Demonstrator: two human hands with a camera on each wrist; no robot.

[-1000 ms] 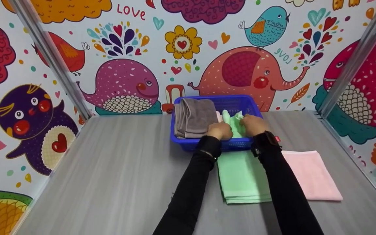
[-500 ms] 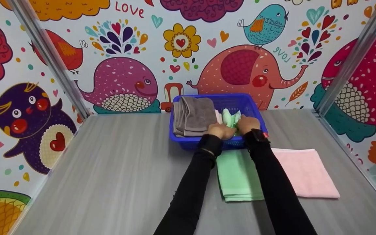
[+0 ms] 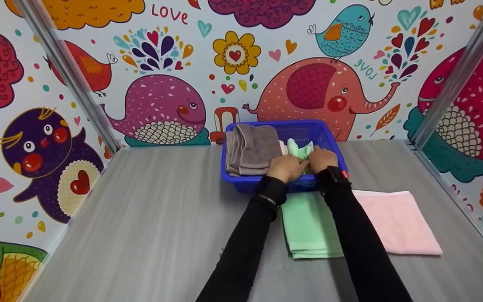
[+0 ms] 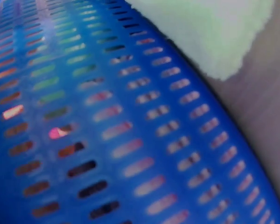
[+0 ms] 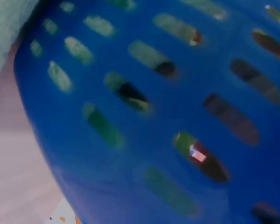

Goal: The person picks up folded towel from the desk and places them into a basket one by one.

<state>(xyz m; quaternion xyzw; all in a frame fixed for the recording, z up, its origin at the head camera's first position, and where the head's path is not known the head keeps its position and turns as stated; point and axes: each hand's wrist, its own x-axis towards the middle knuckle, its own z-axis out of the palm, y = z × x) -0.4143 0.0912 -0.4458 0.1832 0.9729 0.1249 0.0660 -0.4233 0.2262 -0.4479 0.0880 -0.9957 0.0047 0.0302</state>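
Bright, even light in the head view; both wrist views close, blurred.

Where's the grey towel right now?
In the head view the grey towel lies folded in the left part of the blue basket, just left of the left hand.

The basket [image 3: 329,140] is blue plastic, faintly glossy, its walls pierced with slots; the wrist views show this wall close but blurred. The green towel [image 3: 301,149] in it is soft, fuzzy cloth, the grey towel [image 3: 253,149] matt and plush. On the desk [image 3: 149,222], which looks like matt grey wood-grain laminate, lie a green cloth [image 3: 308,228] and pink cloth [image 3: 396,222], both matt terry. The sleeves [image 3: 245,251] are matt black fabric.
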